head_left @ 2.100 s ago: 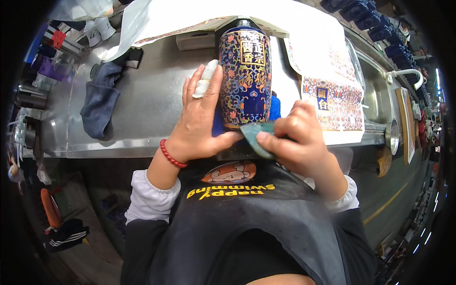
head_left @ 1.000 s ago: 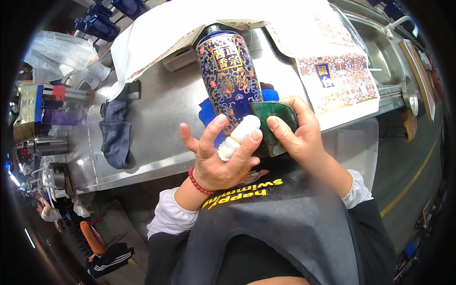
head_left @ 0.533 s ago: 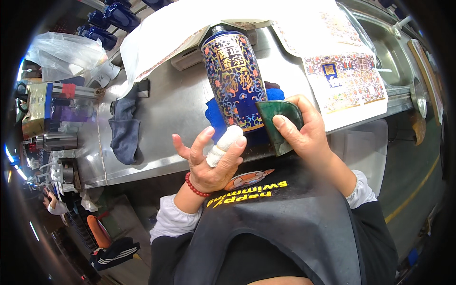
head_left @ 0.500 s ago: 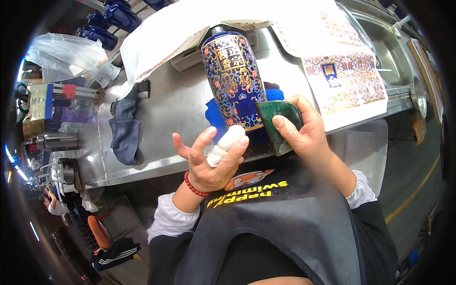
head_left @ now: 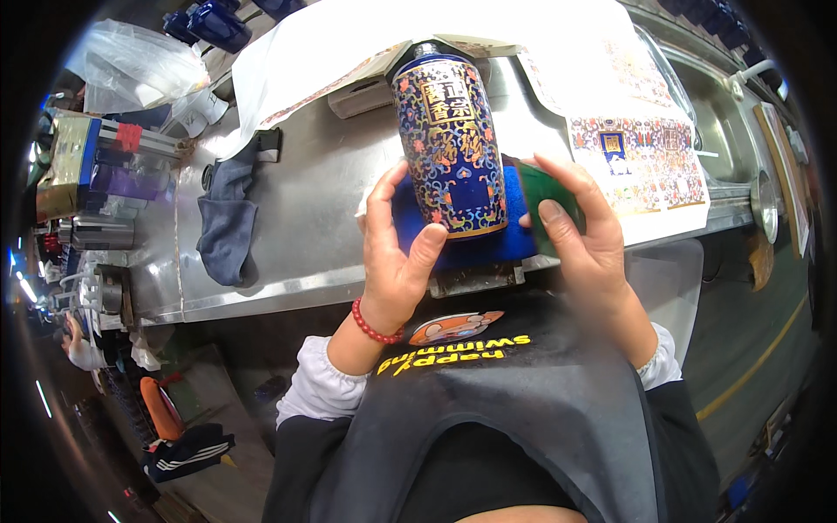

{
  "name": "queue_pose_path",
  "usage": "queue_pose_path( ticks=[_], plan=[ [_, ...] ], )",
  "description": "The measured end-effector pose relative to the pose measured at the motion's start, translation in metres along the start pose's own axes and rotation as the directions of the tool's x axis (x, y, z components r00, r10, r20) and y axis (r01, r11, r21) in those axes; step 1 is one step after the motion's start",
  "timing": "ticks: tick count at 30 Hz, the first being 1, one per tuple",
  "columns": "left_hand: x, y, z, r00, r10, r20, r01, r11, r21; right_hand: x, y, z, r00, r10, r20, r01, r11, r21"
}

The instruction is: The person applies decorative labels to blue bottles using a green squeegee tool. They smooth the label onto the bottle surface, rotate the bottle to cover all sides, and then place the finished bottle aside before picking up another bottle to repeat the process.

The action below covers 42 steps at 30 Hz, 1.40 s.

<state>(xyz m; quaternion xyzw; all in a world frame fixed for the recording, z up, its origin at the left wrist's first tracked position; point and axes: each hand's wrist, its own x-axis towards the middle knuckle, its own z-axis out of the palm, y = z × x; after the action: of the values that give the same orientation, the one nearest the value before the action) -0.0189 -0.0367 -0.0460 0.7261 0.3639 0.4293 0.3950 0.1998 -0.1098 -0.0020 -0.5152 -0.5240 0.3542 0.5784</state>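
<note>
A dark blue bottle [head_left: 455, 187] with a colourful floral wrap lies on a blue cloth [head_left: 514, 248], its neck pointing away from me. My left hand [head_left: 391, 248], with a red bead bracelet at the wrist, cups the bottle's lower left side. Its thumb rests at the base edge, and the fingers reach along the side, partly hidden. A bit of the white wrapping on one finger shows behind the hand. Just right of the bottle, my right hand [head_left: 586, 222] grips a flat green scraper [head_left: 542, 196] between thumb and fingers.
Printed floral sheets [head_left: 641, 166] lie at the right, near a sink [head_left: 724, 113]. A white sheet [head_left: 349, 44] covers the far part of the metal bench [head_left: 305, 200]. On the left are a grey-blue cloth [head_left: 228, 222] and a plastic bag [head_left: 135, 65]. More blue bottles [head_left: 218, 26] stand at the far left.
My left hand has moved up from in front of the bottle to its left side. The scraper has moved right, away from the bottle, and its angle has changed. The bottle sits slightly farther right.
</note>
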Motion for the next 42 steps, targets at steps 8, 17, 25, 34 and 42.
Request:
queue_pose_path(
  ticks=[8, 17, 25, 34, 42],
  plan=[
    [0.001, -0.008, -0.002, 0.993, -0.082, 0.082, 0.092, 0.987, -0.134, 0.009, -0.005, 0.009, 0.971, -0.15, 0.187, 0.22, 0.869, -0.443],
    [0.006, -0.014, 0.003, 0.993, 0.003, 0.116, 0.024, 0.971, -0.236, 0.011, 0.0, 0.02, 0.97, -0.16, 0.185, 0.235, 0.823, -0.518],
    [0.006, -0.016, -0.006, 0.976, -0.037, 0.216, 0.101, 0.951, -0.292, 0.013, -0.002, 0.024, 0.97, -0.152, 0.189, 0.23, 0.818, -0.528],
    [0.007, -0.013, -0.004, 0.983, -0.054, 0.178, 0.122, 0.908, -0.4, 0.015, -0.005, 0.027, 0.98, -0.088, 0.178, 0.17, 0.837, -0.52],
    [0.008, -0.007, 0.004, 0.985, -0.105, 0.134, 0.15, 0.909, -0.389, 0.016, 0.001, 0.016, 0.97, -0.097, 0.222, 0.2, 0.84, -0.505]
  ],
)
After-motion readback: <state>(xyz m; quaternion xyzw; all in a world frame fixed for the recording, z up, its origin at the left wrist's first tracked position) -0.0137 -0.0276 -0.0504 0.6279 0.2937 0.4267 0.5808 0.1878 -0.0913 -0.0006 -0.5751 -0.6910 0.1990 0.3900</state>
